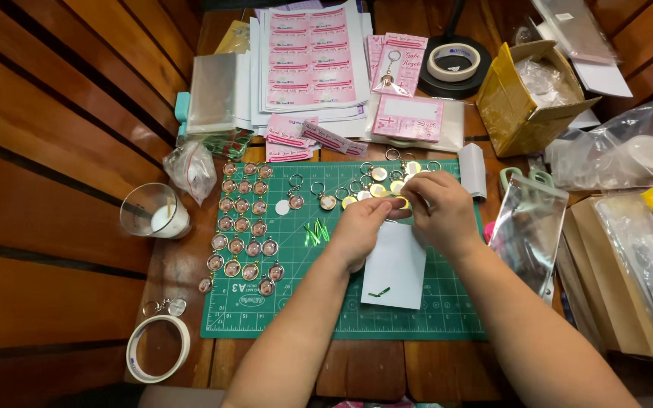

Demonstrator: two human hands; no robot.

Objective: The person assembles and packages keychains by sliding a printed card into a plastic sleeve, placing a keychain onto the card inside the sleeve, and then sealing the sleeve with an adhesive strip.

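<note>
On the far left I see a clear plastic cup (153, 211) with something white at the bottom, standing on the dark wooden table (357, 370). Below it lies a flat white tape ring (158, 348). Next comes the green cutting mat (289, 302) with its printed grid. On its left part, round keychain pendants (243, 227) with gold rims and pinkish glossy faces lie in neat rows. A few thin green strips (316, 233) lie near the middle of the mat.

My left hand (360, 227) and my right hand (440, 208) are close together above the mat, the fingertips meeting. Between them they pinch a small gold-rimmed ring piece (402, 202); it is too small for me to tell more. Under the hands lies a white rectangular card (394, 264), smooth and matte. Behind the hands, loose keychains with metal rings (379, 175) lie in a heap.

Further back are pink printed label sheets (307, 53). To the right stand an open yellow-brown cardboard box (523, 98) and shiny transparent bags (527, 227).
</note>
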